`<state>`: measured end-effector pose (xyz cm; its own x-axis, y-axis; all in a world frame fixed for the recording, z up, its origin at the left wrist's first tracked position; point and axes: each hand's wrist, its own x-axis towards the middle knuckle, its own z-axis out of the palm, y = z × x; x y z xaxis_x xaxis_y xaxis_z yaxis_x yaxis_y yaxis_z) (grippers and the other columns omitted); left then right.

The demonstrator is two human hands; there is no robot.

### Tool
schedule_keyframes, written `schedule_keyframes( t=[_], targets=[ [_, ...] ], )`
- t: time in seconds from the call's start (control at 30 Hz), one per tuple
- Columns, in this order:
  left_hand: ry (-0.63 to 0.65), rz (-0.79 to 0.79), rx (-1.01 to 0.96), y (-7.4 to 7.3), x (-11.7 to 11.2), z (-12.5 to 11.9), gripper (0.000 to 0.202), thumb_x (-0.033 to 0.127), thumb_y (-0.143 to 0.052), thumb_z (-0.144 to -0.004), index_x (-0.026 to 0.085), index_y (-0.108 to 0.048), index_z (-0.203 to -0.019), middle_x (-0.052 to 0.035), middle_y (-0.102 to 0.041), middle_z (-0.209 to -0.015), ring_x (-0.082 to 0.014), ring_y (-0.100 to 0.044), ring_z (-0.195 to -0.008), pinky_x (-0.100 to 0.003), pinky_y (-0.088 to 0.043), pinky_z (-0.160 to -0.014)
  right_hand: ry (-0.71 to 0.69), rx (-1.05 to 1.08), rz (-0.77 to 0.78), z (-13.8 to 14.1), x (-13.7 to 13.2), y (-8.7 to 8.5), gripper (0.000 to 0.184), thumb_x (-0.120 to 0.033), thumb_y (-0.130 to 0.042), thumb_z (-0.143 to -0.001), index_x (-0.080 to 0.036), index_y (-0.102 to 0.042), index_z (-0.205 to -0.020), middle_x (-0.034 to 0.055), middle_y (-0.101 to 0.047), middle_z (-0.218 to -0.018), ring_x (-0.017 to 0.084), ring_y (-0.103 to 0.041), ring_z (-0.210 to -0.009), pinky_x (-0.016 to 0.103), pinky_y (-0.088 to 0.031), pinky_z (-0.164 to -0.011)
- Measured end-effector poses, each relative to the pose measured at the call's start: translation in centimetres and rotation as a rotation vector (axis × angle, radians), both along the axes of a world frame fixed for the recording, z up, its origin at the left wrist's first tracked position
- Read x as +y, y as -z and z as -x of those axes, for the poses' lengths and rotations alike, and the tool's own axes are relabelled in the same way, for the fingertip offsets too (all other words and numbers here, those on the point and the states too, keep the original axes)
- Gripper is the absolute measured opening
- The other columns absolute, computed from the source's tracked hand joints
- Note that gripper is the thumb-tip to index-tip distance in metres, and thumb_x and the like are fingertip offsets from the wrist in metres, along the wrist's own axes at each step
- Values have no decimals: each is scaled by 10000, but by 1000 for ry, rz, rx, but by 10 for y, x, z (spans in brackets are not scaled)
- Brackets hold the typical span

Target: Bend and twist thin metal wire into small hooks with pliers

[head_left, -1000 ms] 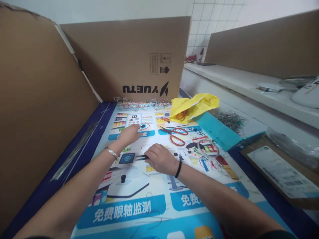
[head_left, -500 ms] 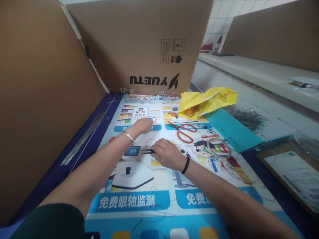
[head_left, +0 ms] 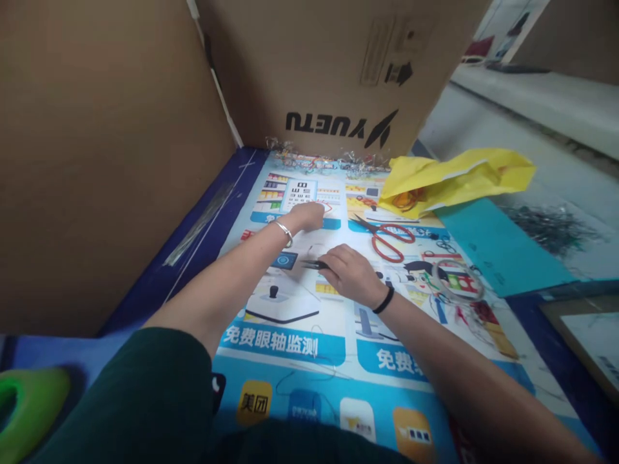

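My left hand (head_left: 305, 216), with a silver bracelet on the wrist, lies fingers-down on the printed poster (head_left: 290, 348), closed at the eye-chart picture; what is under the fingertips is hidden. My right hand (head_left: 349, 274), with a black band at the wrist, is closed on a small dark pair of snips (head_left: 313, 264) whose tips point left. Red-handled scissors (head_left: 384, 237) lie just beyond my right hand. A thin wire ring (head_left: 455, 280) lies on the poster to the right.
Cardboard panels (head_left: 111, 148) wall the left and back. A yellow bag (head_left: 454, 179) and a teal sheet (head_left: 498, 248) lie at the right, with a heap of metal wire bits (head_left: 551, 222) beyond. Tangled wire scraps (head_left: 319, 158) line the back box. A green object (head_left: 24, 403) sits bottom left.
The camera has tilted down and leftward, bringing my dark green sleeve and the green object into view. Both hands keep their places on the poster.
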<state>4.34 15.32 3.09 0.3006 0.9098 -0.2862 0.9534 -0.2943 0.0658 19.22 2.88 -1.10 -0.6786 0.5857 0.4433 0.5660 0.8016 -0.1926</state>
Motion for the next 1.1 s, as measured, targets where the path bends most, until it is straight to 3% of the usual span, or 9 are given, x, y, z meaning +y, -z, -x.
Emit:
schedule_keyframes(
  t=[0.2,0.37,0.5,0.7,0.9,1.1],
  targets=[
    [-23,-18,-26,-10,6,12,361,301,-479,-743,111,-622,-1015,-159,-646,-1038,-234,-608,-930,-256,-456,-757,-1,-24,-8,0,-1,-1,268,-321,-412,-895,-146,-579,-1010,95,-591,-919,195,-475,-888,329,-399,-769],
    [-47,-36,-27,-5,6,12,430,393,-518,-716,145,-595,-1059,-149,-638,-1058,-250,-602,-950,-286,-458,-769,-6,-21,-22,1,-1,1,257,-326,-427,-891,-157,-580,-1008,92,-592,-913,186,-482,-885,323,-401,-762],
    [-50,-85,-24,1,7,8,473,350,-498,-740,132,-522,-1158,-163,-609,-1116,-255,-578,-1011,-305,-452,-808,-5,-47,-14,2,-2,0,241,-323,-440,-886,-160,-579,-997,84,-591,-900,185,-481,-873,320,-401,-766],
    [-36,-87,8,1,17,4,318,221,-473,-760,128,-619,-1026,-186,-644,-1032,-259,-607,-969,-311,-472,-781,-13,-74,-4,3,-3,-1,226,-313,-453,-880,-163,-573,-1000,77,-585,-900,189,-479,-870,326,-401,-758],
    [-14,-91,20,0,21,3,292,204,-477,-762,133,-631,-999,-193,-645,-1032,-269,-603,-981,-334,-481,-777,12,-116,-19,4,-5,-3,203,-306,-468,-871,-166,-572,-974,73,-579,-900,189,-472,-869,327,-400,-754],
    [-24,-164,-11,2,15,8,362,230,-411,-825,133,-522,-1156,-182,-584,-1137,-272,-581,-1010,-366,-475,-796,21,-140,-15,4,-5,-3,177,-301,-471,-870,-177,-568,-950,62,-568,-890,179,-467,-858,311,-393,-737]
  ],
)
